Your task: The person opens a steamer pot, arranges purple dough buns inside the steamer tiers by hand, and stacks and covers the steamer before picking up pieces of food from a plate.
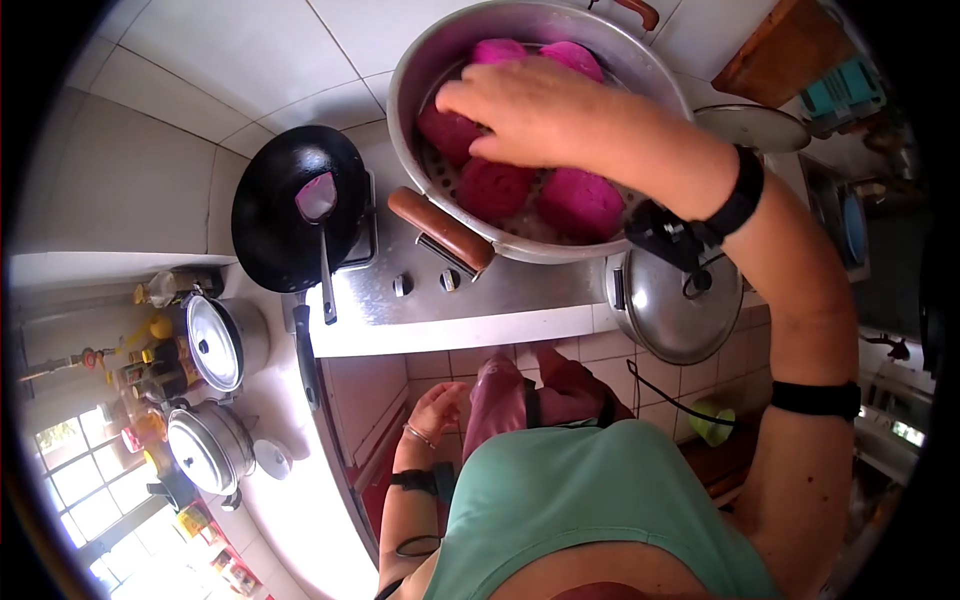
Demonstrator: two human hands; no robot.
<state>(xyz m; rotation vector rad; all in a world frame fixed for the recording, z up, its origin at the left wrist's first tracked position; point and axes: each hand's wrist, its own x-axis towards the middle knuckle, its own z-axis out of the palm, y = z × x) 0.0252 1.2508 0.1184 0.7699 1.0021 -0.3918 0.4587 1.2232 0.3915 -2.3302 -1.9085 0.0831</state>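
Note:
Inside a large round metal steamer pot (402, 125), several bright pink rolled buns sit on a perforated base. My right hand (525, 112) reaches in over them, its fingers curved and apart above a dark pink bun (447, 135) on the left. Whether the fingertips touch that bun is unclear. Close below the hand is a spiral-shaped bun (495, 190), and to its right lies another pink bun (582, 205). Down by my left side, my left hand (437, 412) hangs away from the stove with loosely bent fingers and nothing visible in it.
Left of the steamer stands a black wok (265, 220) with a spatula (318, 197) in it. A wooden handle (440, 228) juts from the steamer's front. A glass lid (680, 305) lies at the stove's right edge. Two lidded pots (240, 340) stand on the left counter.

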